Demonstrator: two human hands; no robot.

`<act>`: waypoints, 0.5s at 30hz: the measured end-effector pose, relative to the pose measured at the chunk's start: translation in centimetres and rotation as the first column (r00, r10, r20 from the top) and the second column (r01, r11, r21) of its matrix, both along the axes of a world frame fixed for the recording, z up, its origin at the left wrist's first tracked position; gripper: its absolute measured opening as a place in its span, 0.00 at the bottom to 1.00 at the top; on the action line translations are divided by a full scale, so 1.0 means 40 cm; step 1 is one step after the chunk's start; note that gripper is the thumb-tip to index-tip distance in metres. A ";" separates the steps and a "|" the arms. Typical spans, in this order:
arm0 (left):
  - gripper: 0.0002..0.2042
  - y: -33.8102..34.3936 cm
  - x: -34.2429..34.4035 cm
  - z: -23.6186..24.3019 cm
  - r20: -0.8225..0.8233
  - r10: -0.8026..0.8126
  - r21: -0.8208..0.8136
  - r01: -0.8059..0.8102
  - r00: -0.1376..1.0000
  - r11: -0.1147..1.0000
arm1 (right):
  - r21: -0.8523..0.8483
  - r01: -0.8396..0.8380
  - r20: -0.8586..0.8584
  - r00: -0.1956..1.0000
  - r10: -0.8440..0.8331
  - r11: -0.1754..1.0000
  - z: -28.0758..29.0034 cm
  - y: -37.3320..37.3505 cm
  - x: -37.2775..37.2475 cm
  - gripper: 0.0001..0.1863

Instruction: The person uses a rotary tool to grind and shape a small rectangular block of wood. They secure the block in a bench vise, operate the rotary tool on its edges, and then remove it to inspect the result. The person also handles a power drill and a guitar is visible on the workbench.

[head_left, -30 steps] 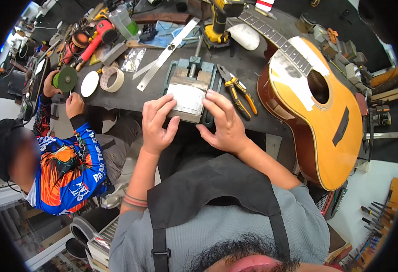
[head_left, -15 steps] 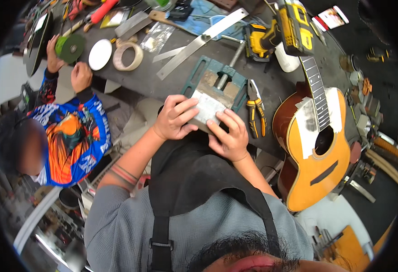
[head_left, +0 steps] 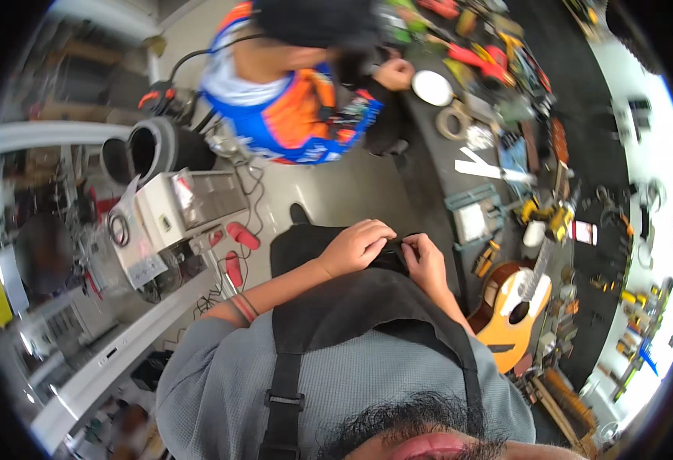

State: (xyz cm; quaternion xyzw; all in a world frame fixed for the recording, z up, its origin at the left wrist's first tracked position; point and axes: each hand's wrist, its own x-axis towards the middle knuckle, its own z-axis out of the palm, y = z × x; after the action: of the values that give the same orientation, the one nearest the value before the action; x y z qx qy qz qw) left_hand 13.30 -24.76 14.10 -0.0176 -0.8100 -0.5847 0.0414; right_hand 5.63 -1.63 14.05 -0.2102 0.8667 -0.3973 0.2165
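Against the front of the black apron [head_left: 352, 307], the left hand [head_left: 358, 247] has its fingers curled and drawn together, and the right hand [head_left: 426, 263] bends its fingers just beside it; whether either grips anything, I cannot tell. Up and right of them, apart, a white-topped block [head_left: 471, 222] sits in the green vise [head_left: 467, 198] on the table [head_left: 428, 195], near the pliers [head_left: 487, 259] and guitar [head_left: 505, 337]. Farther lie the drill [head_left: 560, 221] and a red-and-white card [head_left: 584, 232], any print too small to read. Beyond, a co-worker's shirt [head_left: 294, 111] shows blurred markings.
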 end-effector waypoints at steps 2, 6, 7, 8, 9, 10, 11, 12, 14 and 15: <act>0.08 -0.156 0.089 0.026 0.029 0.081 -0.007 -0.081 0.996 0.997 | 0.065 -0.056 0.152 0.987 0.045 0.996 0.064 -0.193 0.021 0.07; 0.07 -0.463 0.282 0.073 0.130 0.362 -0.009 -0.364 0.923 0.932 | 0.015 -0.397 -0.087 0.914 0.396 0.918 0.090 -0.536 0.108 0.21; 0.08 -0.528 0.329 0.066 0.159 0.427 -0.006 -0.431 0.890 0.902 | -0.004 -0.444 -0.075 0.894 0.442 0.896 0.109 -0.607 0.117 0.21; 0.09 -0.593 0.369 0.077 0.228 0.453 0.005 -0.466 0.862 0.885 | -0.026 -0.485 -0.059 0.874 0.483 0.874 0.132 -0.673 0.130 0.21; 0.09 -0.650 0.392 0.098 0.264 0.470 -0.001 -0.487 0.842 0.874 | -0.048 -0.524 -0.046 0.852 0.522 0.851 0.158 -0.735 0.139 0.22; 0.10 -0.703 0.410 0.119 0.299 0.483 -0.007 -0.504 0.823 0.863 | -0.024 -0.508 0.095 0.856 0.508 0.861 0.195 -0.792 0.145 0.19; 0.10 -0.754 0.421 0.133 0.330 0.497 -0.013 -0.523 0.802 0.852 | -0.057 -0.471 0.199 0.859 0.473 0.880 0.214 -0.849 0.149 0.16; 0.11 -0.800 0.432 0.126 0.303 0.511 -0.024 -0.529 0.805 0.848 | -0.084 -0.430 0.302 0.849 0.434 0.899 0.229 -0.905 0.153 0.14; 0.12 -0.879 0.428 0.131 0.286 0.553 -0.010 -0.575 0.782 0.818 | -0.120 -0.423 0.403 0.806 0.433 0.898 0.223 -1.018 0.157 0.11; 0.12 -0.917 0.424 0.138 0.278 0.570 -0.001 -0.593 0.774 0.805 | -0.134 -0.456 0.401 0.787 0.469 0.880 0.198 -1.080 0.155 0.11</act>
State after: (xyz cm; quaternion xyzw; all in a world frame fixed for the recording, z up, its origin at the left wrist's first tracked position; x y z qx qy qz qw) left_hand 30.25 -61.44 19.62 0.3133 -0.7475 -0.5748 0.1125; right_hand 11.85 -44.84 21.96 -0.3279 0.7150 -0.3807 0.4861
